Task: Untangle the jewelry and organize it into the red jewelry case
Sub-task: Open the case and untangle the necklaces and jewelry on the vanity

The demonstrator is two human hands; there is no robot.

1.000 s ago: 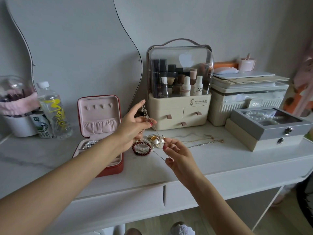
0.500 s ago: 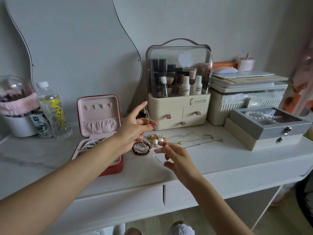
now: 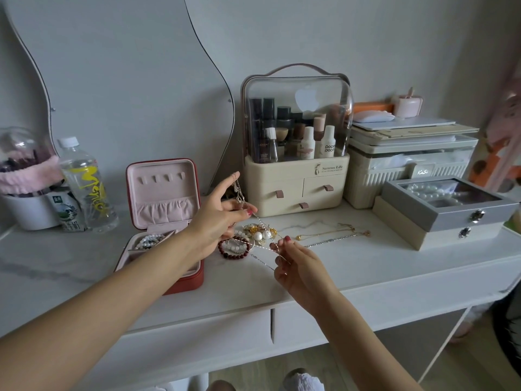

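Head view is showing, at the far left, a water bottle (image 3: 84,184) standing on the white vanity top (image 3: 56,266), and beside it the red jewelry case (image 3: 166,224) is sitting open with its pink lid upright and a pearl bracelet (image 3: 149,240) lying in its tray. Your left hand (image 3: 217,224) is reaching across the case, thumb and middle finger pinching a thin silver chain (image 3: 260,221) while the index finger is pointing up with the chain draped over it; compared with a second ago it is sitting in much the same place. Below it, the tangled jewelry pile (image 3: 258,235) of pearls and gold pieces is lying on the top, touching a dark red bead bracelet (image 3: 235,249). Your right hand (image 3: 298,266) is pinching the lower end of the same chain between thumb and fingertips, now drawn slightly nearer to you, so the chain is running taut between both hands. Further right, a gold necklace (image 3: 332,234) is lying stretched out. Behind it a cosmetics organizer (image 3: 296,176) is standing, and at the far right a grey box (image 3: 448,207) is resting on a cream one.
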